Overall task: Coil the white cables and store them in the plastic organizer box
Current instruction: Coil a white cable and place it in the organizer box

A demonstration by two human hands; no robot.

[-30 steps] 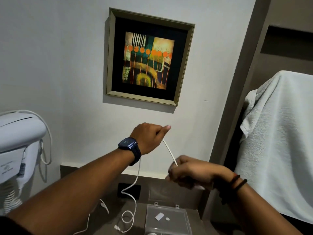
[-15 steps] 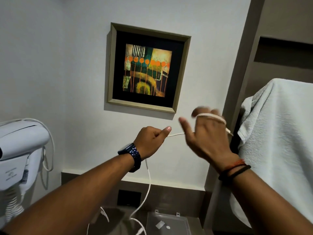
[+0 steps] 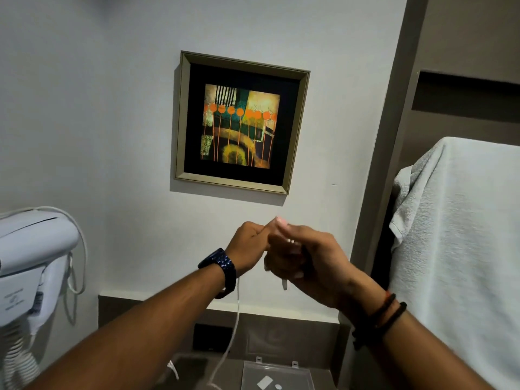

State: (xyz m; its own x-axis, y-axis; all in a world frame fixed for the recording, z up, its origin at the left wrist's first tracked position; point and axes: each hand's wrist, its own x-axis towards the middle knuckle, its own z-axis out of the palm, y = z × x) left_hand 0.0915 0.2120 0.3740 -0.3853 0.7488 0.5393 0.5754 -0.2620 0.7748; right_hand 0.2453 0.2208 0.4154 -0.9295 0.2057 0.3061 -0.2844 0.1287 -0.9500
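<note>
White cable (image 3: 235, 327) hangs down from the two raised hands toward six o'clock, its lower run trailing past the clear plastic organizer box (image 3: 277, 375) that sits low on the counter with its lid up. Left hand (image 3: 249, 249), a dark watch (image 3: 219, 270) on its wrist, is curled into a fist with the thumb pressed on the cable. Right hand (image 3: 304, 257), at three o'clock of the left and touching it, has its fingers folded tight around turns of the same cable; a short white end pokes out below the knuckles. Up at twelve o'clock hangs a framed picture (image 3: 242, 122). A wall hair dryer (image 3: 31, 260) sits at nine o'clock, a grey towel (image 3: 455, 249) at three.
</note>
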